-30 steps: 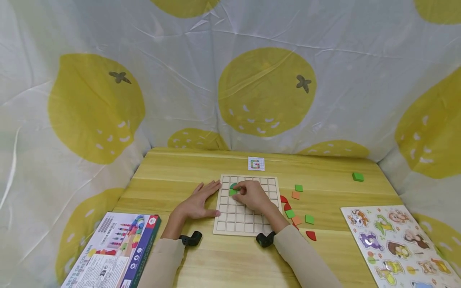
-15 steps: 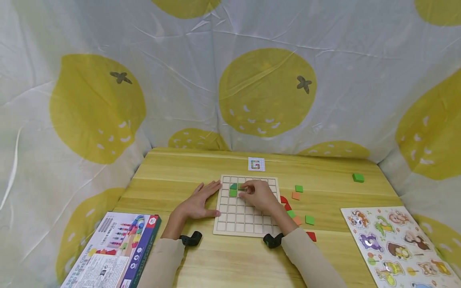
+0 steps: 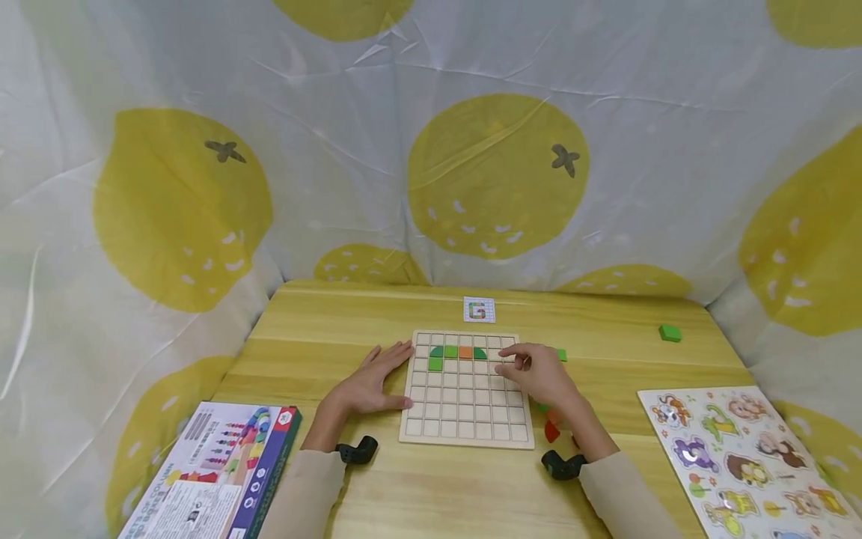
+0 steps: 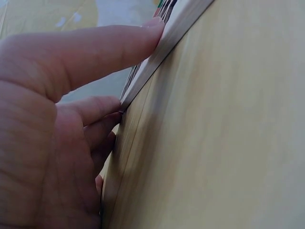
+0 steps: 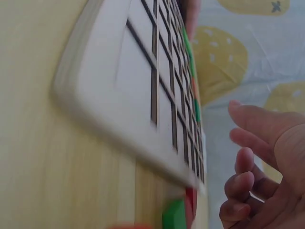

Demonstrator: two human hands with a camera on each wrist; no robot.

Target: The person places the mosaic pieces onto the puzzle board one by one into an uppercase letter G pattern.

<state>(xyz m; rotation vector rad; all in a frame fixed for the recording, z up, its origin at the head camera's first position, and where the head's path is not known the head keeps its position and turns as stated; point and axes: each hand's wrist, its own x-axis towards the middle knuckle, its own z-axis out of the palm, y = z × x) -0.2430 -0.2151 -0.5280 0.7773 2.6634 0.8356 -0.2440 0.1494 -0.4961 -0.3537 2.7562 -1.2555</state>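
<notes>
A pale wooden grid board (image 3: 465,408) lies on the table. Along one of its upper rows sit a dark green quarter-round (image 3: 436,351), a green square (image 3: 450,351), an orange square (image 3: 465,352) and a second dark green quarter-round (image 3: 480,354). One more green square (image 3: 435,364) fills the cell below the first quarter-round. My left hand (image 3: 364,385) rests at the board's left edge, its thumb (image 4: 119,45) and fingertips touching the rim. Over the right edge hovers my right hand (image 3: 542,374), fingers loosely bent, nothing between thumb and forefinger.
Loose red, orange and green pieces (image 3: 552,430) lie right of the board, partly hidden by my right hand. A pattern card (image 3: 480,309) lies behind it. Green blocks (image 3: 670,332) stand far right, an animal puzzle (image 3: 737,464) front right, a game box (image 3: 215,464) front left.
My right hand has moved right, off the upper row, uncovering the green square, the orange square and the right quarter-round. My left hand stays at the board's edge.
</notes>
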